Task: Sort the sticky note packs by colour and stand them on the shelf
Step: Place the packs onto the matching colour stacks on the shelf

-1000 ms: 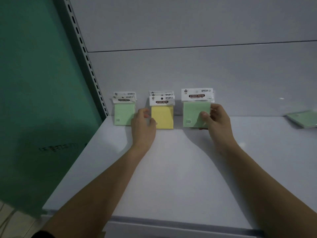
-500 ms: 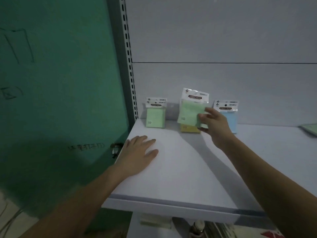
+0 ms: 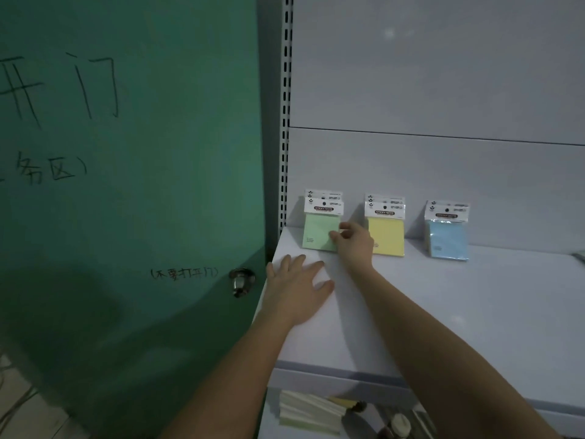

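Observation:
Three groups of sticky note packs stand against the back wall of the white shelf (image 3: pixel 459 296). At the left stand the green packs (image 3: pixel 318 231), in the middle the yellow packs (image 3: pixel 387 236), and at the right a blue pack (image 3: pixel 448 237). My right hand (image 3: pixel 353 245) pinches the right edge of the front green pack. My left hand (image 3: pixel 296 288) lies flat on the shelf near its left front corner, fingers spread.
A green door (image 3: pixel 126 185) with a metal knob (image 3: pixel 241 282) stands just left of the shelf. A slotted upright (image 3: pixel 286 122) runs up the shelf's back left corner. Another pack's edge (image 3: pixel 580 256) shows at far right. Paper packs (image 3: pixel 308 413) and small items lie on the lower shelf.
My right hand carried the green pack from the middle to the left and set it in front of the other green packs. My left hand stayed flat on the shelf. The view swung left.

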`<state>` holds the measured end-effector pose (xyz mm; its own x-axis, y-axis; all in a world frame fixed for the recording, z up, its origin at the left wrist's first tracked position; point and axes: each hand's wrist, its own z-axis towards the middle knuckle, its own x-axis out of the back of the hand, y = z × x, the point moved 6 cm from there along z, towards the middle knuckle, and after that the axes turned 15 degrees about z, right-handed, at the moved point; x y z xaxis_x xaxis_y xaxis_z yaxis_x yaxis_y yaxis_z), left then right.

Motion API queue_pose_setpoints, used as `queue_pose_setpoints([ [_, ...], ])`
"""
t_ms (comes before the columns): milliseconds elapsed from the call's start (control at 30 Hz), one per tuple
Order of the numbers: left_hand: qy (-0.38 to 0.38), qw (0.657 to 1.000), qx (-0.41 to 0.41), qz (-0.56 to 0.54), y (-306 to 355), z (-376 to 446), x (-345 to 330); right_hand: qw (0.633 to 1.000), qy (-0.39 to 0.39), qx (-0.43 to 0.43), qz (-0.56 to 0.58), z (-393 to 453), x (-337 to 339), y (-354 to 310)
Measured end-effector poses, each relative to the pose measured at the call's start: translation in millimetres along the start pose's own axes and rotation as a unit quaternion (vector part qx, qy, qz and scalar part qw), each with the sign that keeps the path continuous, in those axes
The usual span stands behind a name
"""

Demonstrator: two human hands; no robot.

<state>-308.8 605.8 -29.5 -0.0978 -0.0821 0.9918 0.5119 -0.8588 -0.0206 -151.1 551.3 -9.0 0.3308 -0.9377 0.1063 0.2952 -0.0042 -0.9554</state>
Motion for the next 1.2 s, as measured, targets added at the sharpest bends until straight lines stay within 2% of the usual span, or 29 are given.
queue_pose_setpoints([
  [267, 0.025, 1.0, 0.003, -0.007, -1, 3, 0, 1.0, 0.011, 0.023, -0.012, 6, -7, 8],
  [633, 0.037, 0.999, -0.002, -0.007, -4, 3, -1, 0.998, 0.048, -0.022, 0.017, -12, 8, 7],
  [767, 0.042, 0.999, -0.011, 0.001, -7, 8, -3, 0.98, -0.005, -0.114, 0.165, -45, 28, 10],
  [833, 0.04, 0.999, -0.017, 0.008, -6, 8, -4, 0.972, -0.067, -0.151, 0.168, -64, 40, 3],
  [933, 0.037, 0.999, -0.022, 0.0, -6, 4, -2, 0.97, -0.141, -0.176, 0.089, -82, 69, -12],
  [1000, 0.026, 0.999, -0.029, -0.012, -6, -1, 1, 0.971, -0.174, -0.162, -0.03, -88, 95, -23],
  [1100, -0.019, 1.0, -0.013, -0.005, -7, -8, 4, 0.952, -0.191, -0.085, -0.224, -94, 135, -41],
  [1200, -0.064, 0.998, 0.02, 0.016, 15, -12, 16, 0.926, -0.185, -0.032, -0.327, -100, 180, -49],
])
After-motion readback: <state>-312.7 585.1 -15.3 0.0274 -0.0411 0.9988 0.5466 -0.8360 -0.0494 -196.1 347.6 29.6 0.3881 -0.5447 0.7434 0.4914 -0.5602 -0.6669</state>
